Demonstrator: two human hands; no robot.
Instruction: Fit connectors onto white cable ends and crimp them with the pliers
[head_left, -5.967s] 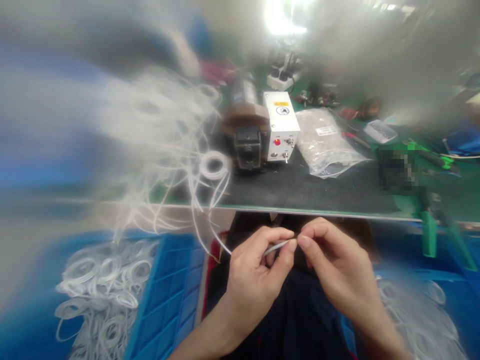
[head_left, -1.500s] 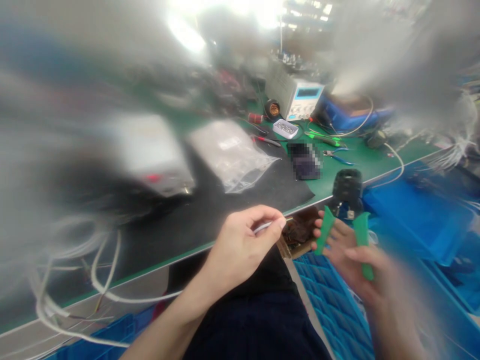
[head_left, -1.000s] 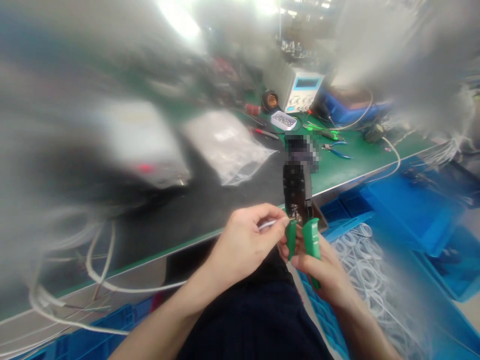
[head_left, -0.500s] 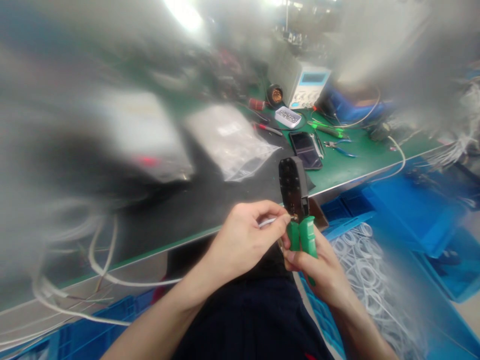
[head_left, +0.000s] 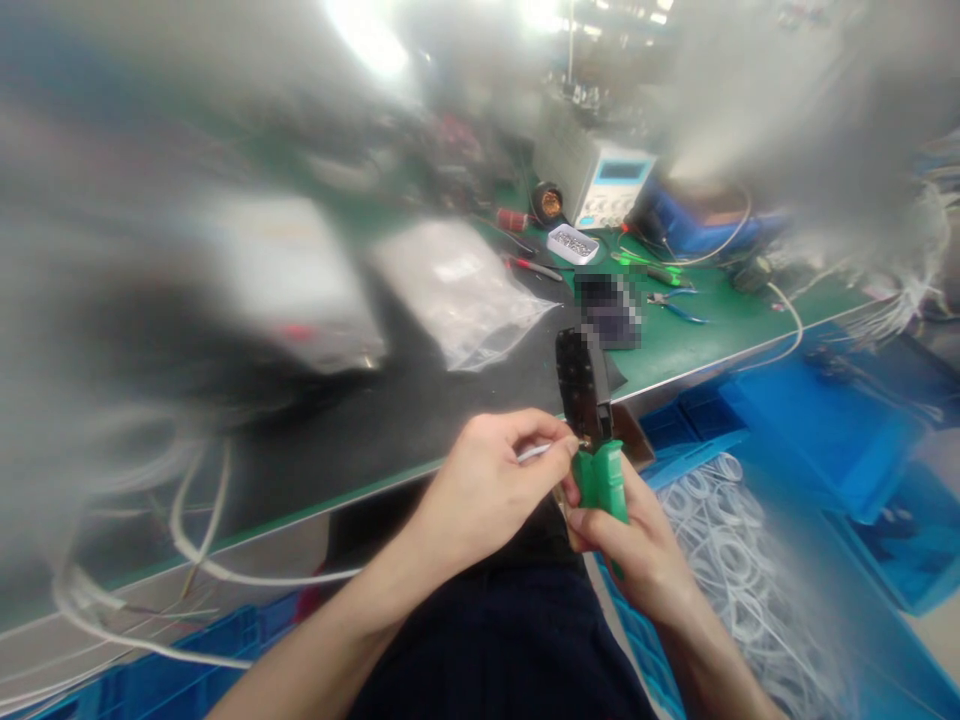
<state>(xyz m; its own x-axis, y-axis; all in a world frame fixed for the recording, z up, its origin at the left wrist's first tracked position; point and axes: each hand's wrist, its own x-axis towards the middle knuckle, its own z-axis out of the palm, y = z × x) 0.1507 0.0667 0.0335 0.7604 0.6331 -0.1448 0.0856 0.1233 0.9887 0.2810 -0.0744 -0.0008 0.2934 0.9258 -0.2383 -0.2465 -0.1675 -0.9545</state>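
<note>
Left hand (head_left: 480,490): we log it closed in a pinch, thumb and forefinger tips clamped on the white wire, just left of the crimping tool.

Plastic bag (head_left: 465,290): clear, flat on the dark mat, up and left of the crimping tool, well apart from it.

White wire (head_left: 534,452): its short free end runs from the pinch to the tool's head, meeting it just above the handles; we cannot tell whether it sits inside a slot. We judge it light, thin and limp, so it is best held close to the tip, as it is now.

Crimping tool (head_left: 583,395): black head upright, green handles pressed together. We judge it rigid and the heavier item, to be held by the grips.

Power supply (head_left: 604,185): far behind the crimping tool, at the back of the green bench (head_left: 697,335).

Right hand (head_left: 637,550): directly below the tool's head, closed around the green handles.

Blue crate (head_left: 675,430): right of and below the crimping tool, holding coils of white wire (head_left: 720,520).
</note>
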